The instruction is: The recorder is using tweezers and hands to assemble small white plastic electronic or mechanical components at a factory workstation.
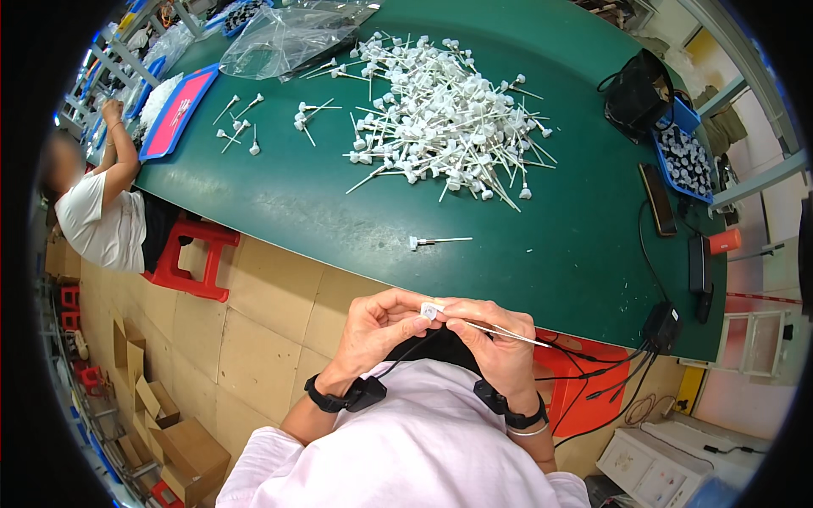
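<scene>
Just off the table's near edge, my two hands meet around a small white plastic part with a thin stem [429,311]. The thumb and fingers of my left hand [377,332] pinch its squarish head. My right hand [494,336] closes on the same part, and the thin white stem sticks out past its fingers to the right. Beyond my hands, a single similar part with a metallic-looking stem [440,240] lies on the green table [339,212]. Farther back spreads a big heap of such white stemmed parts [449,114].
Several loose parts [240,125] lie left of the heap, near a clear plastic bag [292,38] and a blue-rimmed pink tray [178,114]. At right are a black bag [639,95], a phone [657,199] and cables [593,372]. A co-worker [102,203] sits at far left.
</scene>
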Motion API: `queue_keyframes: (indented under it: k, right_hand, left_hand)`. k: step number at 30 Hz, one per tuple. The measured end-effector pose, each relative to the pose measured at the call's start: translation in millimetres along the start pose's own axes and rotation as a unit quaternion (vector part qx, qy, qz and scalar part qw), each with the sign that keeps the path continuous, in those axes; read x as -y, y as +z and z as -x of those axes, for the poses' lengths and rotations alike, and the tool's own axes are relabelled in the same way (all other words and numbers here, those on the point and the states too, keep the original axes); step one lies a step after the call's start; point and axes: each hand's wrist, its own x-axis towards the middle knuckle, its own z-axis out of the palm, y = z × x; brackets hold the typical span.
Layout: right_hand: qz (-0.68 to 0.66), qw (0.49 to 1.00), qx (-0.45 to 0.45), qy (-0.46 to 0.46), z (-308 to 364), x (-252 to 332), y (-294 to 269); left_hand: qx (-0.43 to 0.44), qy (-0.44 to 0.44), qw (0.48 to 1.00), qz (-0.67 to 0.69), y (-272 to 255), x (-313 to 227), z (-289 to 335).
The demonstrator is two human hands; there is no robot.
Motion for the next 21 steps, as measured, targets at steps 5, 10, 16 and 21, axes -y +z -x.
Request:
queue_keyframes:
  k: [5,10,16,21]
  right_hand:
    - [-0.014,0.999,0.029,-0.012,-2,-1,-6]
    - [-0.011,0.998,0.055,-0.022,-3,0,-11]
    - [0.005,0.995,0.088,-0.041,-9,5,-15]
    - [-0.003,0.995,0.092,-0.029,-11,9,-16]
  left_hand:
    - [0.004,-0.051,0.999,0.015,-2,-7,0]
    - [0.020,-0.068,0.997,0.040,-4,-11,-1]
    - [0.042,-0.063,0.997,-0.004,-9,-8,-1]
    - [0.042,-0.049,0.998,-0.009,-8,-7,-2]
